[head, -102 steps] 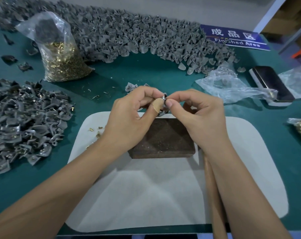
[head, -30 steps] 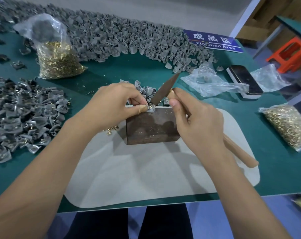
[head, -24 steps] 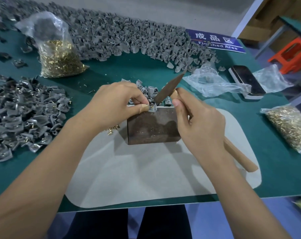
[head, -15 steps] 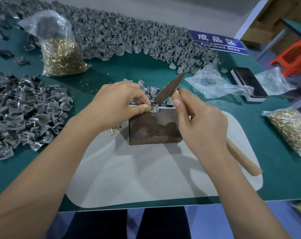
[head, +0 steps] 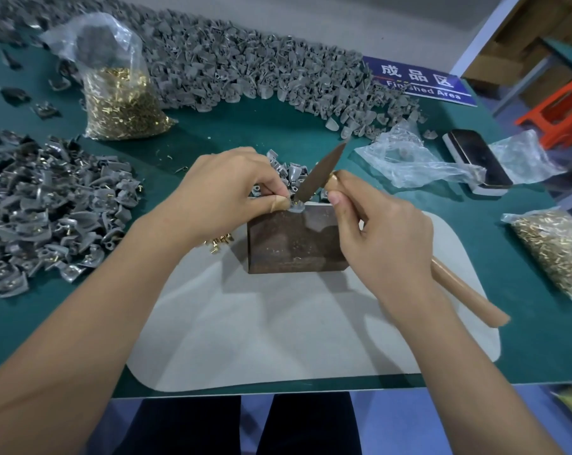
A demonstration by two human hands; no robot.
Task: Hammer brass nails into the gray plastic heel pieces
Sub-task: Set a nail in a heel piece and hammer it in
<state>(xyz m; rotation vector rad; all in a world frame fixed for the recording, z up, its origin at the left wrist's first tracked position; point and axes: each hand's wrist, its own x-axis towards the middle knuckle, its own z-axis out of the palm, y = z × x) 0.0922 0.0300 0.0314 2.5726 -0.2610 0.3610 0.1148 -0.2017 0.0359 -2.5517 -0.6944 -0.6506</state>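
My left hand (head: 222, 192) pinches a gray heel piece (head: 297, 208) against the far top edge of a dark metal block (head: 294, 244). A brass nail head shows on the piece, under the hammer's tip. My right hand (head: 379, 234) grips a hammer (head: 320, 174) high on its wooden handle, close to the head. The brown metal head slants down to the left and its lower end rests on the nail. The handle's free end (head: 471, 297) sticks out behind my wrist.
The block stands on a pale mat (head: 294, 323). Loose brass nails (head: 217, 243) lie left of the block. Heaps of gray pieces lie at the left (head: 48, 205), along the back (head: 245, 73) and behind the block (head: 287, 169). Nail bags (head: 120, 100) (head: 553, 247), a phone (head: 475, 159).
3.4 s ago both hands held the piece above the block with the hammer lying on the mat. Over the last second the hammer has stayed on the nail with hardly any shift.
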